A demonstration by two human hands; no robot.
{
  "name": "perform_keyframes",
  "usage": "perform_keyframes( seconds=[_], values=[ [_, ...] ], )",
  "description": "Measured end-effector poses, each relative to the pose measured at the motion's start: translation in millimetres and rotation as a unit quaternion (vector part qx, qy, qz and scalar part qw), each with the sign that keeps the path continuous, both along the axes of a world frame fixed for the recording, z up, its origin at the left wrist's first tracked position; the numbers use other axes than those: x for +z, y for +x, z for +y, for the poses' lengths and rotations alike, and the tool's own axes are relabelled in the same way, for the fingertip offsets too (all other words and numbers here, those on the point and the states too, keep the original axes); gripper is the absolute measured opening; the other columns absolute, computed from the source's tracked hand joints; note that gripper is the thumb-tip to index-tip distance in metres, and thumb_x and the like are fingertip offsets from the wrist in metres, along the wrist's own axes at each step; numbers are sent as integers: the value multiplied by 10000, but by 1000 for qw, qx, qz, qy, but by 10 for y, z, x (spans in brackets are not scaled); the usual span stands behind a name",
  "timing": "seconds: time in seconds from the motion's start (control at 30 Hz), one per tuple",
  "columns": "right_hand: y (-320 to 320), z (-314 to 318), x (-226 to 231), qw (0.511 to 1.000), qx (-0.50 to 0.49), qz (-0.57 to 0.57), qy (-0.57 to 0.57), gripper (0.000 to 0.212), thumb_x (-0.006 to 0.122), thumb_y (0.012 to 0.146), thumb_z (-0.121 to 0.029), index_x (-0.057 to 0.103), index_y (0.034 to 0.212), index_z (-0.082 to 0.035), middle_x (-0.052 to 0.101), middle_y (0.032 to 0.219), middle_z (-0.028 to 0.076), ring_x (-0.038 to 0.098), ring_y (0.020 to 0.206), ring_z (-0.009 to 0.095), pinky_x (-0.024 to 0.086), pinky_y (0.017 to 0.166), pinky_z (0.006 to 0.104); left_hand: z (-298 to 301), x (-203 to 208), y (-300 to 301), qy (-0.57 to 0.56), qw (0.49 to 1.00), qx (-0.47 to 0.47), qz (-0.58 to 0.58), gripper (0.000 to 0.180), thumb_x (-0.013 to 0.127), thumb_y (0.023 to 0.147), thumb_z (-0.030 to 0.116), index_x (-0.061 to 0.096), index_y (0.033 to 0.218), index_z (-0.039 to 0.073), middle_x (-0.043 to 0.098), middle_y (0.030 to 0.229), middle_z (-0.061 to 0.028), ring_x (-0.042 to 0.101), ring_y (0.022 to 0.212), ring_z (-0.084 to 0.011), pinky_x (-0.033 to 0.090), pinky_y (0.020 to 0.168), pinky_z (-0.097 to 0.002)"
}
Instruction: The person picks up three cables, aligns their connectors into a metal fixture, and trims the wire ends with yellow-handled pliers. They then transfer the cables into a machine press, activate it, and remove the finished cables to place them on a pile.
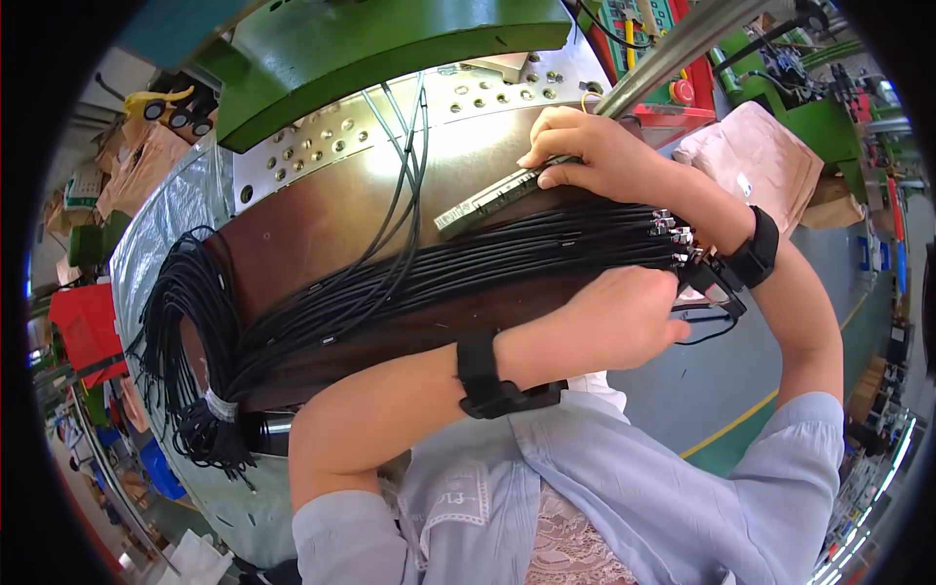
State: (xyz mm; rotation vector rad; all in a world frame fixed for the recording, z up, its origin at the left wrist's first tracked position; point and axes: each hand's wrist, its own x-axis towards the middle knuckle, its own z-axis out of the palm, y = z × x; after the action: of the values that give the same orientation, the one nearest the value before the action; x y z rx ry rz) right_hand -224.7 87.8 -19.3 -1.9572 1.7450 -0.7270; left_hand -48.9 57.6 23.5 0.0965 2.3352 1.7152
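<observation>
Black cables (507,252) stretch in a long bundle across a brown worktop (302,249), their metal-tipped ends (673,234) at right, as a person's right hand (590,154) pinches a narrow strip (483,207) firmly by one end between thumb and fingers, the strip's free end slanting left beside the bundle. The left hand (624,317), fingers curled inward, is near the tips; whether it grips anything cannot be told. Beyond, a green machine (390,58) stands by a hole-studded metal plate (327,146).

Slim strip (483,203) slanted beside black cables (439,268), silvery-tipped at right.
</observation>
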Motion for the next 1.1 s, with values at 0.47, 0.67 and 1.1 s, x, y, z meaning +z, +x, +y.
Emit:
perform_keyframes(
  seconds=[0.47, 0.67, 1.1],
  values=[
    [756, 395, 242, 928, -275, 84, -238, 340, 659, 677, 56, 597, 1003, -22, 568, 956, 113, 568, 834, 271, 471, 733, 324, -211, -294, 945, 476, 796, 346, -141, 242, 432, 987, 258, 539, 1039, 47, 454, 609, 9, 338, 480, -45, 290, 447, -186],
    [751, 158, 24, 932, -161, 209, -248, 402, 664, 579, 77, 595, 961, -25, 582, 898, 110, 575, 770, 279, 484, 665, 357, -301, -288, 1016, 461, 812, 324, -153, 248, 447, 982, 268, 542, 1029, 44, 501, 646, 9, 375, 505, -38, 311, 452, -188],
    [944, 102, 195, 922, -45, 228, -309, 307, 689, 592, -16, 615, 890, -16, 572, 816, 79, 554, 704, 244, 464, 615, 351, -441, -253, 883, 518, 759, 363, -153, 279, 489, 964, 283, 583, 877, 36, 504, 635, 33, 411, 522, -29, 315, 459, -183]
  ],
)
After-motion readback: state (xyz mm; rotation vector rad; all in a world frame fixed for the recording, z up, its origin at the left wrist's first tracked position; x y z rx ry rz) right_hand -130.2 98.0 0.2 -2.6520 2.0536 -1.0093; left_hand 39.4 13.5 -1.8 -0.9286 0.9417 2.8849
